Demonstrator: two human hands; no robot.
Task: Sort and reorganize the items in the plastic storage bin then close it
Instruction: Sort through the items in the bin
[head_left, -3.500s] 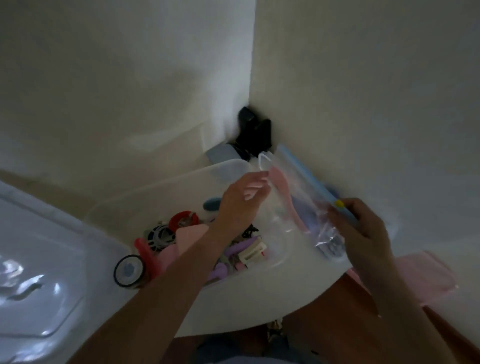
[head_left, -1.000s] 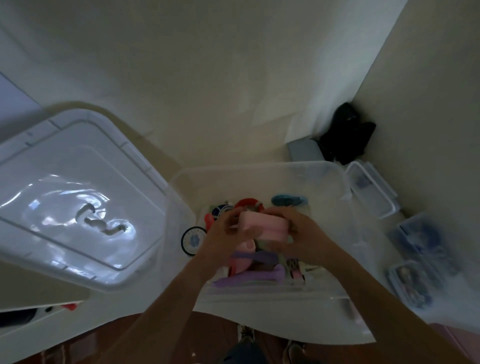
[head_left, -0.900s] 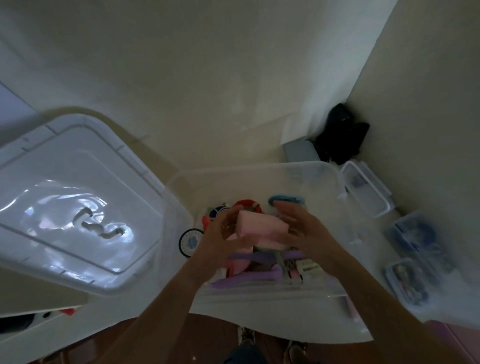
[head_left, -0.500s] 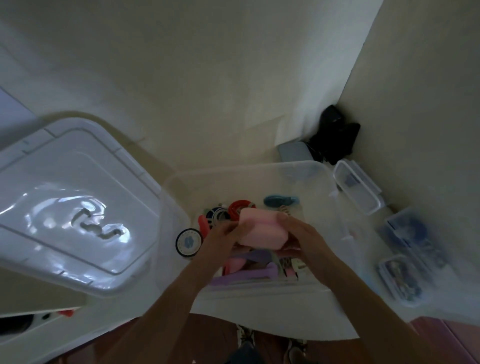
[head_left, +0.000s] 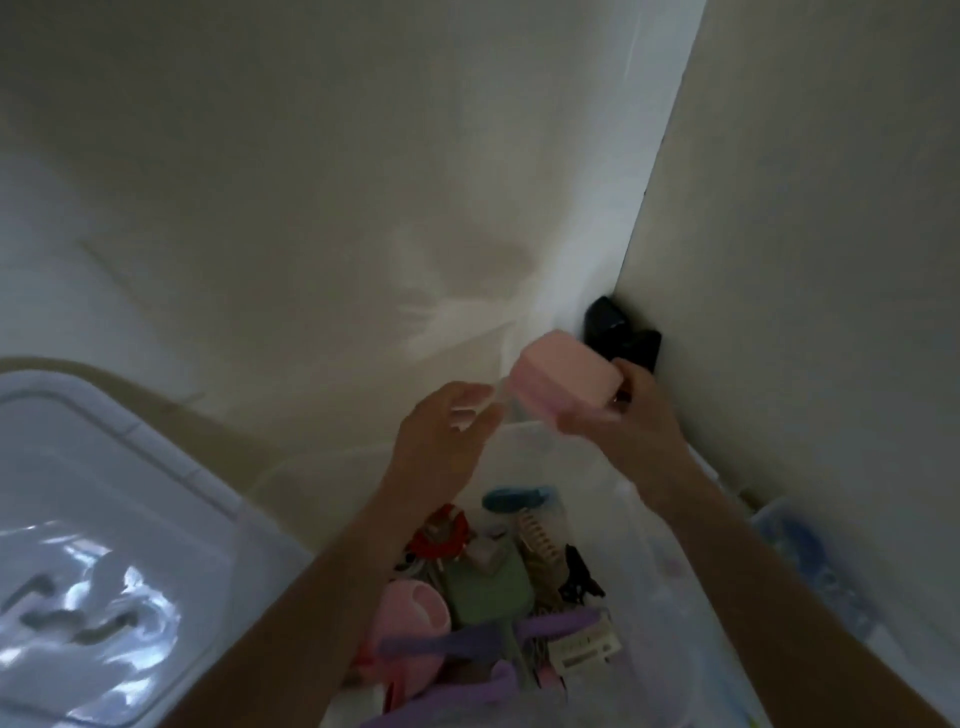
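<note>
The clear plastic storage bin (head_left: 670, 613) stands open below me, holding several small items: a green case (head_left: 488, 592), purple pieces (head_left: 467, 642), a pink cup (head_left: 413, 613), a red ring (head_left: 441, 532) and a teal clip (head_left: 517, 499). My right hand (head_left: 623, 421) grips a pink rectangular box (head_left: 563, 382), raised above the bin's far rim. My left hand (head_left: 447, 431) hovers just left of the box with fingers loosely curled, holding nothing that I can make out.
The bin's clear lid (head_left: 104, 561) lies to the left. A black object (head_left: 618, 332) sits in the wall corner behind the box. A bluish container (head_left: 810, 561) lies blurred at the right, beside the wall.
The pink box has been lifted out of the bin, up and to the right. My left hand has let go of it; only my right hand holds it now.
</note>
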